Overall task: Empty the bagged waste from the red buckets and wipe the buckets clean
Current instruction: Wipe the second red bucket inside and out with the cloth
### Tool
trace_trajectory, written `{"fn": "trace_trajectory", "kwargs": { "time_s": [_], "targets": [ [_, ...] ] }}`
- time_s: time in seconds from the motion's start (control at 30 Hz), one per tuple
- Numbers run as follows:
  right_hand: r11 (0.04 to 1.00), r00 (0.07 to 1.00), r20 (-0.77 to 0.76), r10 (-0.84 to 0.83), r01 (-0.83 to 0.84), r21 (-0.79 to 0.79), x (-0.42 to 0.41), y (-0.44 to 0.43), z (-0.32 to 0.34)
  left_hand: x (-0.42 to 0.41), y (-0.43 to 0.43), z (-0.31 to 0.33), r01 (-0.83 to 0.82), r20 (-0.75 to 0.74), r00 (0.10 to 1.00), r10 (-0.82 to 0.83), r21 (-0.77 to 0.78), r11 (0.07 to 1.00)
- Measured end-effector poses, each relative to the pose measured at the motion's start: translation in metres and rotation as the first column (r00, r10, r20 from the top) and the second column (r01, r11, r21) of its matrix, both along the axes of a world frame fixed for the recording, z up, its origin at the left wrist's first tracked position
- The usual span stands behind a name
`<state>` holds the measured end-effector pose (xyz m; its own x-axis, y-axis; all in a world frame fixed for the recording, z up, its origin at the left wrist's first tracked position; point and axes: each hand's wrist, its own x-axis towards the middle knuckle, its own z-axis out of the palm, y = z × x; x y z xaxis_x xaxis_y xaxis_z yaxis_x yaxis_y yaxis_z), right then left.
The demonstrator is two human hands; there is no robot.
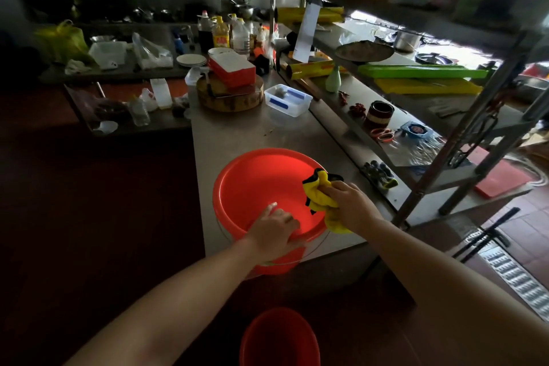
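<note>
1. Here, at the very near edge, a second red bucket (279, 339) is seen on the dark floor; only its rim and upper wall are shown.
2. Just beyond it, a red bucket (261, 187) is set upright on the near end of the steel table (237, 131), with its brightly lit inside exposed.
3. The near rim of this bucket is gripped by the left hand (274, 230), whose fingers are curled over the edge.
4. A crumpled yellow cloth (319, 195) with black trim is clutched in the right hand (352, 206), the fingers being closed around it. The cloth is held against the bucket's right rim, and a fold is left hanging outside.
5. Farther along the table, a clear plastic tub (287, 99) is placed. To its left a round wooden chopping block (230, 95) is found, with a red-and-white box (233, 68) rested on top.
6. Along the right side, a metal rack (416, 104) is stood, loaded with a yellow roll (315, 68) and other clutter.
7. Farthest away, bottles (221, 33) are grouped at the table's far end.
</note>
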<state>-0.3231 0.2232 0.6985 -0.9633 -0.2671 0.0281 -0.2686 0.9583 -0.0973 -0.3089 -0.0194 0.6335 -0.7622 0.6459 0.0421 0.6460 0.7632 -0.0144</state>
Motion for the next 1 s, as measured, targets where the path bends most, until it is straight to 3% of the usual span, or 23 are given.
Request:
{"fn": "trace_trajectory", "kwargs": {
  "time_s": [0.13,0.27,0.4,0.6,0.87,1.0],
  "targets": [
    [0.999,1.000,0.007,0.006,-0.005,-0.035,0.004,0.005,-0.007,-0.007,-0.084,-0.003,0.111,0.012,0.994,-0.111,-0.066,0.992],
    [0.998,0.999,0.007,0.039,-0.038,-0.052,0.005,0.003,-0.011,-0.008,-0.140,-0.005,0.043,0.056,0.998,-0.038,-0.093,0.995],
    [0.997,0.997,-0.030,0.064,-0.065,-0.028,-0.001,0.003,-0.007,-0.006,-0.122,-0.005,0.039,0.060,0.998,-0.036,-0.050,0.998],
    [1.000,1.000,-0.023,0.009,-0.009,-0.004,-0.012,0.001,0.015,-0.010,-0.079,0.008,-0.116,0.116,0.988,0.103,0.104,0.988],
    [0.992,0.993,-0.113,-0.044,0.030,-0.120,-0.022,0.002,0.035,-0.052,-0.040,0.069,-0.351,0.213,0.934,0.287,0.393,0.850],
    [0.998,0.995,-0.096,-0.001,-0.004,-0.057,-0.028,0.001,0.034,-0.074,-0.037,0.094,-0.392,0.268,0.913,0.308,0.365,0.845]
  ]
}}
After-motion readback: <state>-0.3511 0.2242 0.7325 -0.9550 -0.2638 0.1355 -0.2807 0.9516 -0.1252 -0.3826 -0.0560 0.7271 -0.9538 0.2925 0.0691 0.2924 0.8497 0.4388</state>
